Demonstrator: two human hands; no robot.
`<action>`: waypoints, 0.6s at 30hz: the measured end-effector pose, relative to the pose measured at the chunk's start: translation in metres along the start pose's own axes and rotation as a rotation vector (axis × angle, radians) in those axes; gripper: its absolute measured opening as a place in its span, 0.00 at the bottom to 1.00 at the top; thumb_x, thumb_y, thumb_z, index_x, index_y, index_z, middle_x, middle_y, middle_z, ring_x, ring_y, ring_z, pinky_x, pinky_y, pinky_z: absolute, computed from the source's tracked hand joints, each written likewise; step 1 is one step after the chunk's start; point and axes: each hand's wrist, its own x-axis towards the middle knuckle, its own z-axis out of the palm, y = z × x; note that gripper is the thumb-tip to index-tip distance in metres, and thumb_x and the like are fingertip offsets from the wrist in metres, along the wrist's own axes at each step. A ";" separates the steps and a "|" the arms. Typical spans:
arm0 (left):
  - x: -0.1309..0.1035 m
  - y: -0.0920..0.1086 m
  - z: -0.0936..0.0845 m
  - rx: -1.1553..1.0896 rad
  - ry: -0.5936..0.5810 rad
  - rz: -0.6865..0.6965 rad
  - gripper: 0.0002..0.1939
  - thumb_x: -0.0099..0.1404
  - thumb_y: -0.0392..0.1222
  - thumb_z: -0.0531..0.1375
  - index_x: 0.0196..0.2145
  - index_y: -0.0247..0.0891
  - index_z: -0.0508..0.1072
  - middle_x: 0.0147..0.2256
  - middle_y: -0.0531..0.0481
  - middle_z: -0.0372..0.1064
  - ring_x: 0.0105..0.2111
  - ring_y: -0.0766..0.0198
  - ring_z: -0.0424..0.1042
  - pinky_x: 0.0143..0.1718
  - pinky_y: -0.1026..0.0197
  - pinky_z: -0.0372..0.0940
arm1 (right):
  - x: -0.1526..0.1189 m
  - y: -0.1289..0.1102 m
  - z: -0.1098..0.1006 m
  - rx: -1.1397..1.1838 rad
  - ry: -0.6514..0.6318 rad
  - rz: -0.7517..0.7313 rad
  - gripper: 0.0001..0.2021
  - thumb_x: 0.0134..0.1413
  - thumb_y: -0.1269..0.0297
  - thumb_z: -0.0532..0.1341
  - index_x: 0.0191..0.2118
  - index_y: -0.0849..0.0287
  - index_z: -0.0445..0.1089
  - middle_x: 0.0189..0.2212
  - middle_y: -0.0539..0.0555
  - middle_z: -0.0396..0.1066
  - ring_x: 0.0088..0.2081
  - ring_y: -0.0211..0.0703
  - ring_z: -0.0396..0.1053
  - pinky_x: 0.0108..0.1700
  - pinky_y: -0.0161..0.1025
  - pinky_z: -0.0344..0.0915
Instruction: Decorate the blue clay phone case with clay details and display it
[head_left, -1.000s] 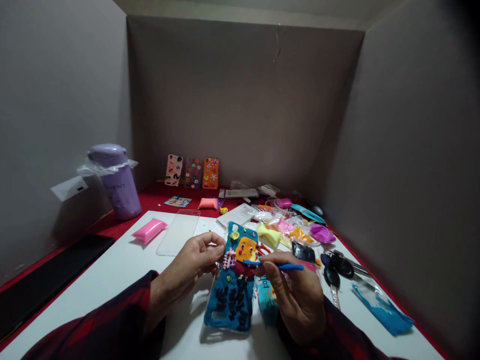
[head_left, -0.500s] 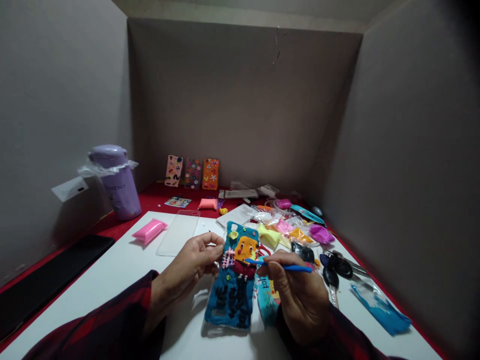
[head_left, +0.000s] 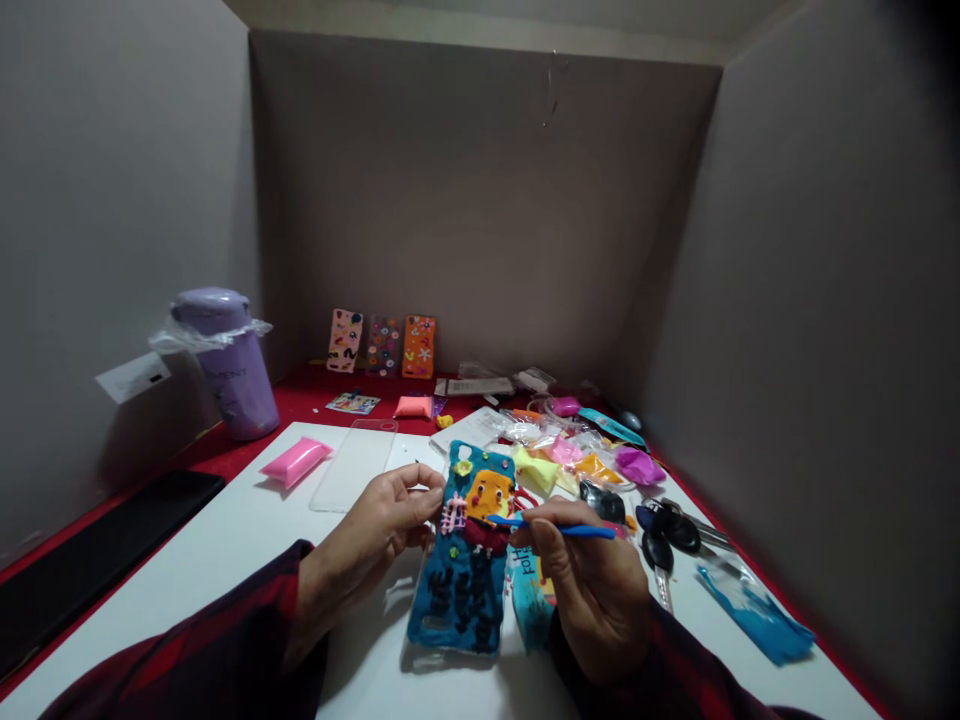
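1. Nearest us, the blue decorated case (head_left: 457,600) is tilted above the white worktop (head_left: 247,560), between our hands; we cannot tell whether its lower end touches down. Dark lettering-like marks cover its lower part.
2. Our left hand (head_left: 375,520) pinches the case's upper left edge between thumb and fingers, beside the pink lattice (head_left: 454,513).
3. Our right hand (head_left: 592,590) grips the slim blue tool (head_left: 581,530) like a pen. Its tip is at the lower part of the orange face (head_left: 484,495), just above the dark red patch (head_left: 486,537). We judge this to be fine detail work, with the left hand steadying the case; whether the tip presses in is too small to tell.
4. Partly behind the right hand is a turquoise printed packet (head_left: 532,610). Farther right are a bunch of keys (head_left: 658,550) and a clear bag with blue material (head_left: 757,615).
5. Beyond the left hand lie a clear case (head_left: 356,465) and, beside it, a pink packet (head_left: 297,463); a yellow packet (head_left: 538,468) sits among other colourful ones past the blue case.
6. Farthest off, three decorated cases (head_left: 383,346) stand upright in a row, with a purple tumbler (head_left: 244,380) to their left.
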 end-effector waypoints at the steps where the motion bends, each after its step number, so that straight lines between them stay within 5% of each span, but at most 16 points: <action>1: 0.000 0.000 0.000 -0.001 0.002 -0.003 0.13 0.58 0.46 0.64 0.33 0.35 0.66 0.28 0.49 0.68 0.26 0.68 0.65 0.27 0.65 0.59 | 0.000 0.000 0.000 -0.007 -0.001 0.001 0.04 0.60 0.70 0.56 0.38 0.59 0.68 0.27 0.52 0.73 0.30 0.39 0.73 0.31 0.35 0.68; 18: 0.001 0.000 -0.001 -0.033 -0.003 -0.003 0.11 0.58 0.44 0.63 0.33 0.34 0.67 0.27 0.48 0.70 0.25 0.68 0.66 0.26 0.65 0.58 | -0.003 0.001 0.001 0.010 0.007 0.036 0.04 0.60 0.70 0.56 0.39 0.57 0.68 0.29 0.52 0.74 0.32 0.40 0.74 0.30 0.34 0.68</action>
